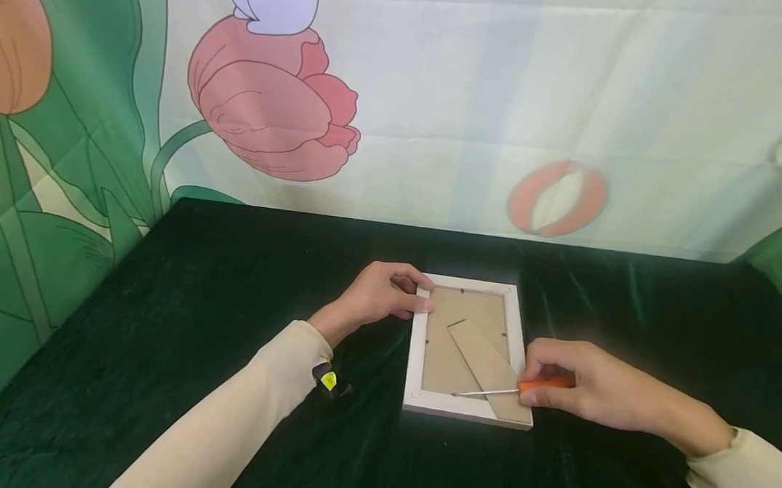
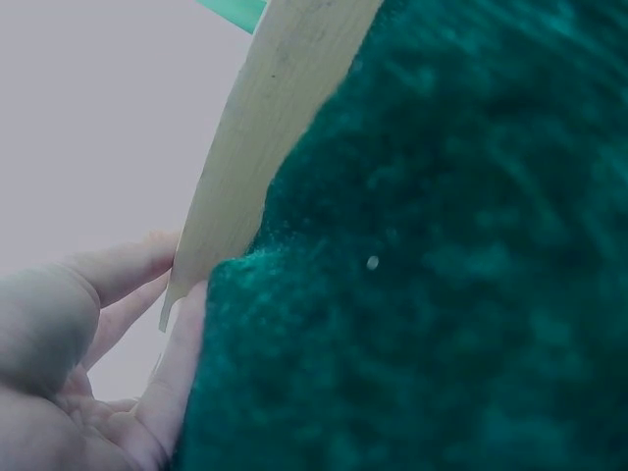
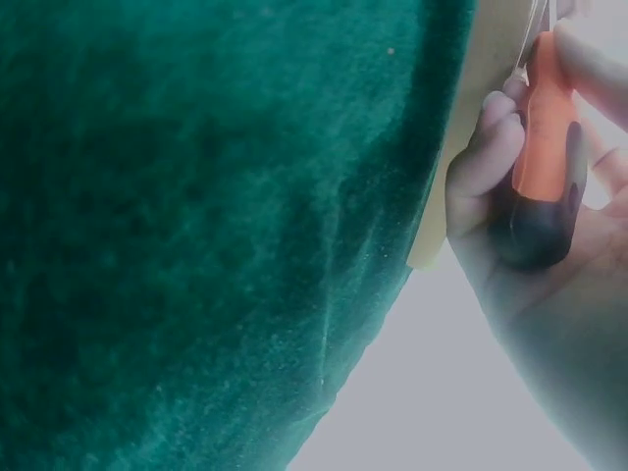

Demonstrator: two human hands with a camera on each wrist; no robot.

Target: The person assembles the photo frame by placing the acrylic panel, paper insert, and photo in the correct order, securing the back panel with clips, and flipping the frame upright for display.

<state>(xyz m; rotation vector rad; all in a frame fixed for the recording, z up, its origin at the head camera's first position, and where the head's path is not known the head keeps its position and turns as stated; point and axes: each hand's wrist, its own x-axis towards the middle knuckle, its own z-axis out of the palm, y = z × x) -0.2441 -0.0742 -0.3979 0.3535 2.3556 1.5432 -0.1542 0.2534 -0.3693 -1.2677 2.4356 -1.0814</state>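
Observation:
A white picture frame [image 1: 415, 365] lies face down on the dark green cloth, showing its brown backing board [image 1: 438, 362] and a slanted stand leg [image 1: 481, 353]. My left hand [image 1: 378, 294] grips the frame's upper left edge; the left wrist view shows fingers on either side of the pale wooden edge [image 2: 231, 167]. In my right hand [image 1: 584, 380] is a screwdriver, its orange and black handle [image 3: 548, 147] held between thumb and fingers. Its thin metal shaft [image 1: 489, 392] crosses the stand leg, and the tip is at the lower edge of the backing board near a small dark tab.
Dark green velvet cloth [image 1: 233, 266] covers the table around the frame. Behind the table's far edge hangs a backdrop [image 1: 436, 115] printed with flowers and leaves. Small dark tabs [image 1: 462, 291] stand along the inner rim of the frame.

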